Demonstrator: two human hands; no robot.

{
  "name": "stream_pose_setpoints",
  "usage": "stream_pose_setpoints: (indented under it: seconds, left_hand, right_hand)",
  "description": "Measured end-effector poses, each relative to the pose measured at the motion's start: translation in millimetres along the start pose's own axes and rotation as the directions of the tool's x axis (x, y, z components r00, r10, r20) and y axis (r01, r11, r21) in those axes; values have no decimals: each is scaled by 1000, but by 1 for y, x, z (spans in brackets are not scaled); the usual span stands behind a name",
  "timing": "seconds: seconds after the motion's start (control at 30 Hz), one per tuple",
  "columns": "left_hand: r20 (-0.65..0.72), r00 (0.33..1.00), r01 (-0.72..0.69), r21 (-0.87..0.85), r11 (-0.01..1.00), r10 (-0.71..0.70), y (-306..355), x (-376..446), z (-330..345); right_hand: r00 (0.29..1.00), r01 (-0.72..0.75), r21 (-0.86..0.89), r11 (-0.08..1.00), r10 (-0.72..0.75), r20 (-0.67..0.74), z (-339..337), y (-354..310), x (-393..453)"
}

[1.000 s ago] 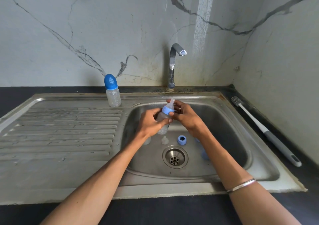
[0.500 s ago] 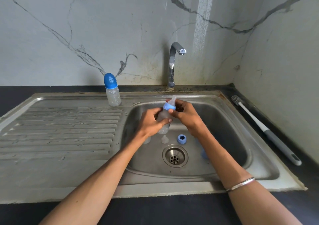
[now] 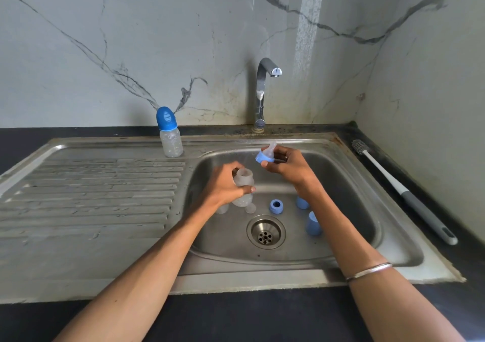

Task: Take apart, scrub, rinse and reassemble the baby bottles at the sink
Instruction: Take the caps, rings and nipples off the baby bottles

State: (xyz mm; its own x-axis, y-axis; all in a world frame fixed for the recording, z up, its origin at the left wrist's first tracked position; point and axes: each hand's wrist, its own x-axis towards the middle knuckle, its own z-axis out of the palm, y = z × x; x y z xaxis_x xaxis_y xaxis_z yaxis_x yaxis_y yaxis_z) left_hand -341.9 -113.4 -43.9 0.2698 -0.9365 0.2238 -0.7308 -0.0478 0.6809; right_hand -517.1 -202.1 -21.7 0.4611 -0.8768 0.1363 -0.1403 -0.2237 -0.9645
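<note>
With the blue screw collar and clear teat (image 3: 265, 154) pinched in the right hand (image 3: 288, 167), the left hand (image 3: 223, 188) grips the clear plastic bottle body (image 3: 243, 186) over the steel sink basin (image 3: 349, 197), apart, so drips and parts land inside.

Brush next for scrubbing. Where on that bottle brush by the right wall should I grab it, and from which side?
Grip the bottle brush on its thick grey handle, the end nearer you, coming from above. It lies flat on the dark counter beside the sink rim, bristle head pointing at the back wall, so the handle is free. The right hand is closest, but holds the nipple ring; set that down first.
</note>
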Motion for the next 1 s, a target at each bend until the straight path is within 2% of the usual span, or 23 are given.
stream_pose_setpoints:
  seconds: [0.13,0.27,0.4,0.77,1.0]
  left_hand:
    - [124,988,61,207,976,-88,1,-5,-6]
    - [231,947,116,397,910,-221,1,-12,-7]
    - [287,891,183,481,857,-351,-4,-13,-5]
    - [260,822,237,654,719,-507,-15,-16,7]
    - [243,816,259,657,708,-524,-13,-18,12]
  right_hand:
    - [999,-34,-55,998,33,-14,-3,8,1]
    - [998,-55,-123,991,54,-15,-4,15,3]
    - [998,-69,-162,984,70,-1,-3,19,6]
    - [994,-97,-228,969,107,31,0,18,7]
    - [991,-114,-241,964,127,43,2,19,8]
